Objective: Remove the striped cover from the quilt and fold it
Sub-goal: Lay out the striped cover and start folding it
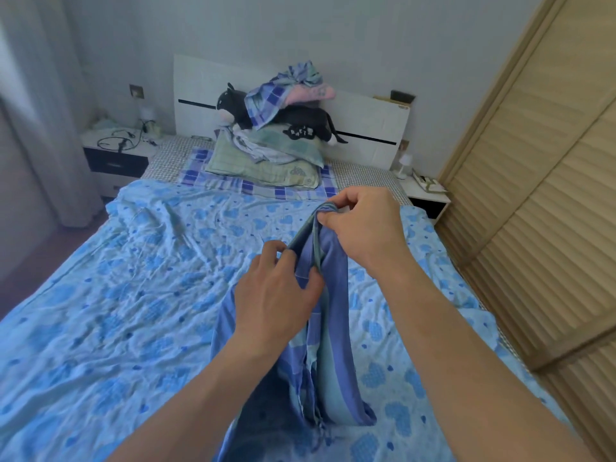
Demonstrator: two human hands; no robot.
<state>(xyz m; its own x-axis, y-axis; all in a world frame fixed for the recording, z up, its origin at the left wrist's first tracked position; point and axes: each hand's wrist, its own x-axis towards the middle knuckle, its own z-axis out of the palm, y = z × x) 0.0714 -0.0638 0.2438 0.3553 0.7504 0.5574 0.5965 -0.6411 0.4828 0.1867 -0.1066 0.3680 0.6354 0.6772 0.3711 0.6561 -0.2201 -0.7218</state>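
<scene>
The striped cover (328, 331), blue and pale green, hangs bunched in the air over the bed and trails down toward the near edge. My right hand (361, 225) pinches its top corner, held highest. Lower and nearer, my left hand (278, 290) grips the cover's edge with thumb and curled fingers. Beneath it lies the light blue quilt (126, 295) with a heart pattern, spread flat and wrinkled across the bed.
Pillows, a black plush cat (263, 115) and bundled checked cloth (286, 88) are stacked at the white headboard (373, 128). Nightstands stand at the left (116, 151) and right (426, 195). A slatted wardrobe (540, 195) lines the right side; a curtain (36, 111) hangs left.
</scene>
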